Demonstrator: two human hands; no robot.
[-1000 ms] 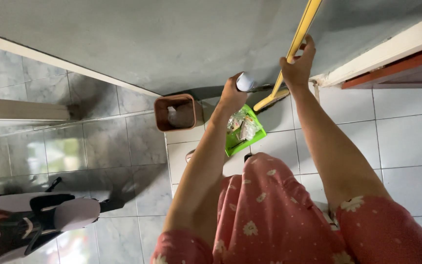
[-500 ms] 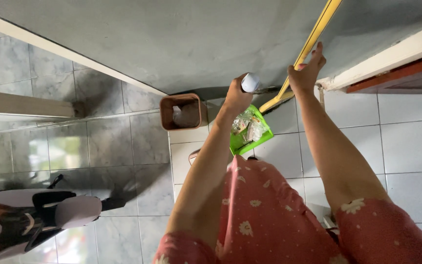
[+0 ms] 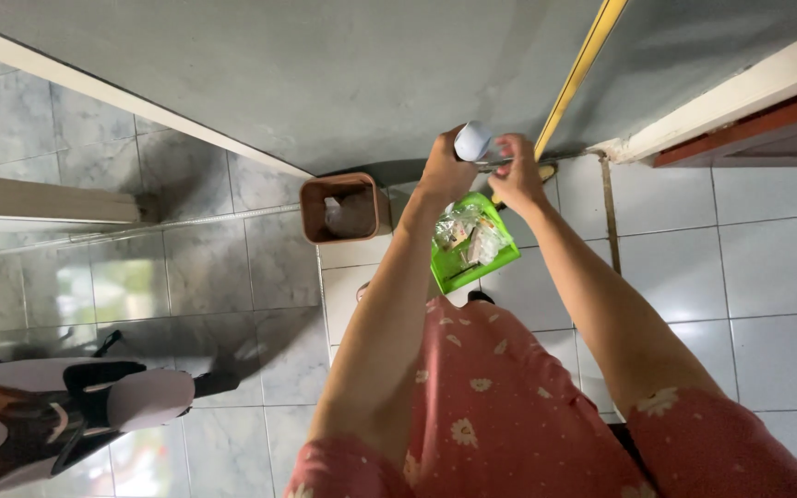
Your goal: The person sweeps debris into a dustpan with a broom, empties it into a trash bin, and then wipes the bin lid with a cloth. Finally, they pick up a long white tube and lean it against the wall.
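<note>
- Over the tiled floor [image 3: 767, 267], left hand [image 3: 443, 173] is gripping the white handle [image 3: 472, 143] of a green dustpan [image 3: 472, 244], fingers wrapped closed round it.
- Dustpan is hanging below that hand, tilted, carrying crumpled wrappers [image 3: 468, 235] (clear plastic and paper bits).
- Right hand [image 3: 516, 175] is sitting just beside the handle, fingers curled near its end; cannot tell if it is actually gripping or only touching.
- Yellow broom handle [image 3: 578, 69] is leaning against the grey wall [image 3: 343, 74], free of both hands, just beyond the right hand.
- Brown square bin [image 3: 339, 207] is standing on the floor at the wall, left of the dustpan, near but apart.
</note>
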